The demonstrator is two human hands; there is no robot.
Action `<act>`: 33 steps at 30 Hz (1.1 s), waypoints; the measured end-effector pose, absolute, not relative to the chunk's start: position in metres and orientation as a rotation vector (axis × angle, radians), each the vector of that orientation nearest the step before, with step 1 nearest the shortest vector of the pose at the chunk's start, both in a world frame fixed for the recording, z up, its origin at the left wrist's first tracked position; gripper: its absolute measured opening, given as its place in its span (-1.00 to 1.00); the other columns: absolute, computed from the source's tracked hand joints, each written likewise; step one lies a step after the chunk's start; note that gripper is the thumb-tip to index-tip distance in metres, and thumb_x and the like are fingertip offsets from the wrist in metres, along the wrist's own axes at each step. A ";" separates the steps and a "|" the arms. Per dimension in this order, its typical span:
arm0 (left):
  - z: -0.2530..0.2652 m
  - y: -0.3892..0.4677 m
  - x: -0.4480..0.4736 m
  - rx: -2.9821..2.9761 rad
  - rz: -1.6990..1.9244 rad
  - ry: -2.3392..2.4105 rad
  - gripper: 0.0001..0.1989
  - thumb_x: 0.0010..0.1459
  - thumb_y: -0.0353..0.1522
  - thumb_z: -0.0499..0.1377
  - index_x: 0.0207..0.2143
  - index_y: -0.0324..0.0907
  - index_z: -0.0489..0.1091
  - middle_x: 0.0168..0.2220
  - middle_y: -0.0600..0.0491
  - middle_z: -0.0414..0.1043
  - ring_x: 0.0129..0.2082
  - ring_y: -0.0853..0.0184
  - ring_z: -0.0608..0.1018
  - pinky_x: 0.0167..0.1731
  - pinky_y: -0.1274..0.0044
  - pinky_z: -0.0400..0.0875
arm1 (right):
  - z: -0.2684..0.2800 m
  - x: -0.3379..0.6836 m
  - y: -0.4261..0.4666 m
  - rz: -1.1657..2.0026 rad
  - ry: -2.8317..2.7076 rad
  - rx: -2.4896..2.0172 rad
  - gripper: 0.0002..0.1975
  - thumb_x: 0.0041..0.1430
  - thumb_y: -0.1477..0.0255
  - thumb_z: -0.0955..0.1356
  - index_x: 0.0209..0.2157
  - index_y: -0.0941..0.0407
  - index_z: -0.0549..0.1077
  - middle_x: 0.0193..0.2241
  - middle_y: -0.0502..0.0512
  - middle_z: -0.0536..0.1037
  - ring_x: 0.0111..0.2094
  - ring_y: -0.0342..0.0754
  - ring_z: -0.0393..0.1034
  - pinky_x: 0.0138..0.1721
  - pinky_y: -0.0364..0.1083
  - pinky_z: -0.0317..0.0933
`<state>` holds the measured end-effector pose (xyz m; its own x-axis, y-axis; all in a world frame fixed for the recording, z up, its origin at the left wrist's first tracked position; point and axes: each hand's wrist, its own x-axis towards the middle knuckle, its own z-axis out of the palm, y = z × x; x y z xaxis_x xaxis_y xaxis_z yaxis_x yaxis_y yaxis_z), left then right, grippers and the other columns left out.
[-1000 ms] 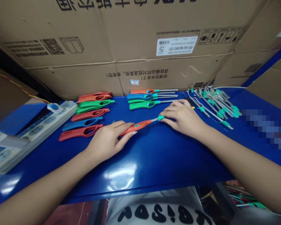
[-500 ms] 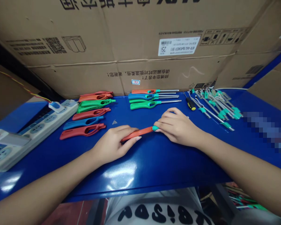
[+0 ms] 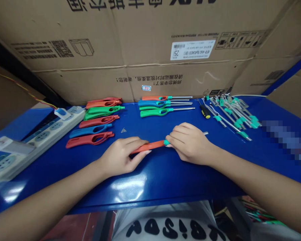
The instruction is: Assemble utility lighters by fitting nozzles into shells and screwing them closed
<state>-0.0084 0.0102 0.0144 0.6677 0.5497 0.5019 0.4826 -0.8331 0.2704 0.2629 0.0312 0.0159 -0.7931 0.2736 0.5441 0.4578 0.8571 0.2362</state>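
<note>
An orange long-nosed lighter lies across both hands just above the blue table. My left hand is closed around its handle end, thumb along the near side. My right hand wraps the teal collar and the metal tube, whose tip shows beyond the knuckles. Behind the hands, several assembled lighters with metal tubes lie in a stack. To the left is a column of red, blue and green lighter handles without tubes. Small screws lie in a little heap beyond my left hand.
A pile of metal tubes with teal parts lies at the back right, beside a black-and-yellow screwdriver. A white power strip with plugs runs along the left. A large cardboard box wall closes off the back of the blue table.
The right hand has come slightly nearer to me, and the lighter lies more level. More of the metal tube's tip shows past the right hand. Both hands keep their hold.
</note>
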 end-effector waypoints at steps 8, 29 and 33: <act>0.015 0.005 -0.004 2.864 0.745 0.971 -0.75 0.36 -0.33 0.09 -0.10 -0.30 0.49 -0.34 -0.05 0.55 -0.42 0.27 0.60 -0.43 0.51 0.47 | 0.007 0.264 0.036 -0.342 -2.603 -0.636 -0.76 0.36 0.49 0.26 -0.30 0.22 0.55 -0.42 0.15 0.56 -0.35 0.00 0.28 -0.25 0.00 0.05; 0.021 0.015 -0.011 2.775 0.328 1.215 -0.56 0.35 -0.17 0.10 0.20 -0.13 0.33 0.05 -0.08 0.47 0.04 0.08 0.51 0.14 0.17 0.37 | 0.042 0.300 0.063 0.071 -2.222 -2.060 -0.57 0.36 0.12 0.25 0.03 0.16 0.37 0.00 0.34 0.42 -0.14 0.18 0.47 -0.17 0.08 0.32; 0.026 0.005 -0.009 2.746 0.300 1.197 -0.62 0.38 -0.32 0.06 0.20 -0.16 0.33 0.05 -0.08 0.46 0.04 0.12 0.50 0.08 0.27 0.44 | 0.039 0.312 0.076 -0.148 -2.007 -2.417 -0.48 0.37 0.18 0.23 0.19 0.26 0.24 0.11 0.56 0.31 -0.04 0.39 0.46 -0.19 0.19 0.35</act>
